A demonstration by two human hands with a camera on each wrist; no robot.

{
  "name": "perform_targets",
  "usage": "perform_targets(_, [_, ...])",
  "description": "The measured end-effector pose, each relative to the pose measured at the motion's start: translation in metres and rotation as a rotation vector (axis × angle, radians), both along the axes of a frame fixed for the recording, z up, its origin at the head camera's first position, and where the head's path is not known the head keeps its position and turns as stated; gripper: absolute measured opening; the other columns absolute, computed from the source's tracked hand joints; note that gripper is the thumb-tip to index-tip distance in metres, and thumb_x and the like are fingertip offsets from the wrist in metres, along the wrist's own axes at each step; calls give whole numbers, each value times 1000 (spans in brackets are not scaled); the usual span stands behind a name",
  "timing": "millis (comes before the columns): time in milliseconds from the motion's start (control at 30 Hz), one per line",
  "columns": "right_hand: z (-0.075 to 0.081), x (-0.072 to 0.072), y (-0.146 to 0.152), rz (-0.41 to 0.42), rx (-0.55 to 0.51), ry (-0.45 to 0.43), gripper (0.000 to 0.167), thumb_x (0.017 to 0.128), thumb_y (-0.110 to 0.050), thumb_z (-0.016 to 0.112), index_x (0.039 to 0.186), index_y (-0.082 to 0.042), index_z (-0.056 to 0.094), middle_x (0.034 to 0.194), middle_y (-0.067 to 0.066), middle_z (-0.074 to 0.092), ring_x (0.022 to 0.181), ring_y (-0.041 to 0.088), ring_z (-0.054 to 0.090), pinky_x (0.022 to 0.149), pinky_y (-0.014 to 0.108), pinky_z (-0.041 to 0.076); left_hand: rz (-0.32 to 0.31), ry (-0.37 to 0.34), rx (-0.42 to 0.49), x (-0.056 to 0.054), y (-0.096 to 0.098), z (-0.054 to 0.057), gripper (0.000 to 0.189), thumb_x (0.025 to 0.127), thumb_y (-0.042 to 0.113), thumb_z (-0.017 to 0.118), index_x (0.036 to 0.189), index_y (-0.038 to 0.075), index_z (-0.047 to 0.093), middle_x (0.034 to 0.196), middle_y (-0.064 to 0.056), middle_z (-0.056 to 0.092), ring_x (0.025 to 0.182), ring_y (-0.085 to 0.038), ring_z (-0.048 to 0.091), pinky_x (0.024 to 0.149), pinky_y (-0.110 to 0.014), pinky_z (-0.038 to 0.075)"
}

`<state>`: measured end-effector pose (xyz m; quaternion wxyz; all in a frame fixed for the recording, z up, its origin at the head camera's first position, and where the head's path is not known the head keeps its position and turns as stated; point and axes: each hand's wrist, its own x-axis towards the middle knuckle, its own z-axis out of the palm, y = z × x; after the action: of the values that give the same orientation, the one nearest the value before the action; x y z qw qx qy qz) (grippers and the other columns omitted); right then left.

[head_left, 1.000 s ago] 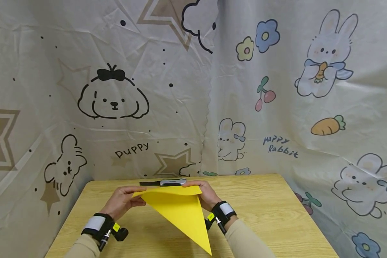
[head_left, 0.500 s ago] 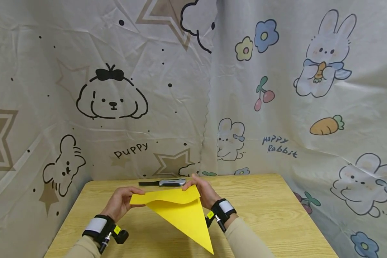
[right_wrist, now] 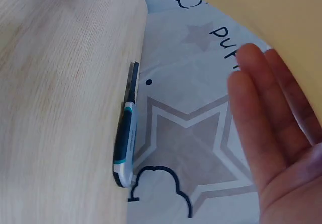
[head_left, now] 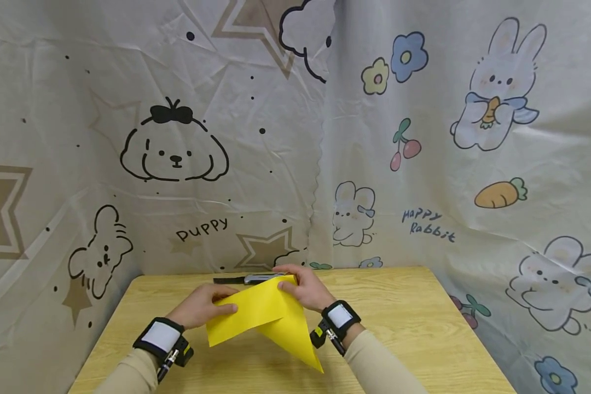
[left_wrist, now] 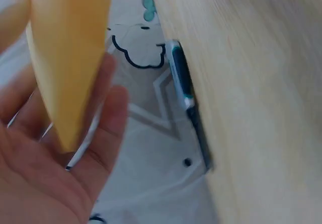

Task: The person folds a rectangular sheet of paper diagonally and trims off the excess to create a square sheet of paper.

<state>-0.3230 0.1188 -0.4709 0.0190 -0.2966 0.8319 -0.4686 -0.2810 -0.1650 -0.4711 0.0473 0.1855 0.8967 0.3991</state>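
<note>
Clearly, both hands have hold of one folded sheet of yellow paper [head_left: 253, 307], which stretches between the fingers of the left hand [head_left: 202, 305] and those of the right hand [head_left: 307, 287]. On the left, the thumb lies along the near face while the other fingers are behind the sheet, gripping it at its upper edge. On the right, the thumb presses the near face by the upper corner; the fingers, fairly straight in the right wrist view, reach behind the paper. A broad flap slopes down from the right fingertips toward the left, its low corner hanging below the left thumb. A pointed part drops below the right fingers toward the person; whether its tip touches the table [head_left: 413, 317] I cannot tell.

Just beyond the right fingers, along the table's far edge, lies a knife [right_wrist: 126, 138], its dark blade pointing left and its handle partly hidden. Behind each set of fingers, a black wristband with a white patch circles the wrist, above a beige sleeve [head_left: 374, 355]. Past all the fingers hangs a printed cloth [head_left: 276, 164].
</note>
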Motion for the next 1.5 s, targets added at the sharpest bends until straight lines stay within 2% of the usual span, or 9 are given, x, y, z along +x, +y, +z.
perform_targets(167, [3, 6, -4, -18, 26, 105, 28, 94, -16, 62, 122, -15, 65, 124, -2, 62, 106, 10, 56, 88, 27, 48, -2, 98, -72, -5, 12, 10, 19, 88, 22, 69, 106, 13, 72, 94, 5, 66, 81, -11, 56, 73, -31, 50])
perform_targets(333, [0, 11, -8, -25, -2, 230, 19, 94, -14, 62, 111, -13, 70, 110, -4, 67, 97, 8, 61, 82, 24, 51, 3, 239, -127, -5, 31, 11, 14, 89, 21, 68, 102, 17, 73, 90, 11, 66, 80, -8, 58, 77, -34, 51])
perform_targets(567, [-2, 11, -10, -10, 21, 393, 15, 93, -11, 63, 105, -13, 70, 105, -3, 69, 93, 7, 62, 79, 25, 52, 100, 626, -264, 0, 45, 7, 7, 78, 20, 79, 84, 18, 75, 79, 10, 67, 70, -6, 61, 64, -29, 52])
perform_targets(733, [-4, 13, -14, -31, 256, 633, 9, 89, -14, 67, 98, -16, 70, 99, -5, 69, 92, 9, 64, 80, 24, 51, 49, 977, -390, -3, 48, 2, 14, 72, 15, 82, 69, 16, 69, 65, 6, 62, 59, -12, 57, 55, -33, 47])
perform_targets(867, [-3, 17, -25, -27, 384, 822, 6, 89, -22, 68, 92, -18, 71, 90, -9, 68, 84, 6, 63, 72, 22, 50, 1, 1130, -459, -4, 54, 0, 18, 70, 12, 81, 64, 15, 64, 63, 4, 61, 60, -16, 59, 56, -34, 46])
perform_targets(967, [-3, 18, -32, -41, 418, 922, 6, 90, -25, 66, 89, -20, 70, 84, -11, 67, 79, 5, 62, 67, 20, 49, -17, 1155, -496, -3, 59, 0, 16, 71, 14, 80, 66, 14, 64, 66, 2, 63, 66, -19, 59, 61, -35, 48])
perform_targets(1067, [-6, 20, -35, -64, 435, 975, 6, 91, -25, 65, 88, -20, 68, 84, -10, 66, 78, 6, 62, 66, 21, 50, -11, 1133, -491, -2, 62, -1, 13, 72, 15, 80, 71, 13, 67, 69, 1, 64, 71, -19, 58, 66, -36, 49])
perform_targets(1367, [-10, 22, -36, -57, 451, 973, 9, 95, -21, 60, 86, -20, 63, 85, -9, 65, 78, 7, 61, 67, 20, 49, 4, 1022, -372, 0, 57, -8, 14, 76, 19, 81, 87, 16, 72, 83, 4, 69, 81, -17, 61, 76, -37, 52])
perform_targets(1500, [-13, 20, -35, -58, 452, 965, 5, 94, -21, 61, 89, -20, 63, 88, -9, 65, 81, 6, 60, 70, 19, 49, 16, 1000, -374, 1, 57, -9, 12, 77, 18, 80, 85, 17, 71, 82, 5, 69, 78, -15, 62, 71, -35, 52])
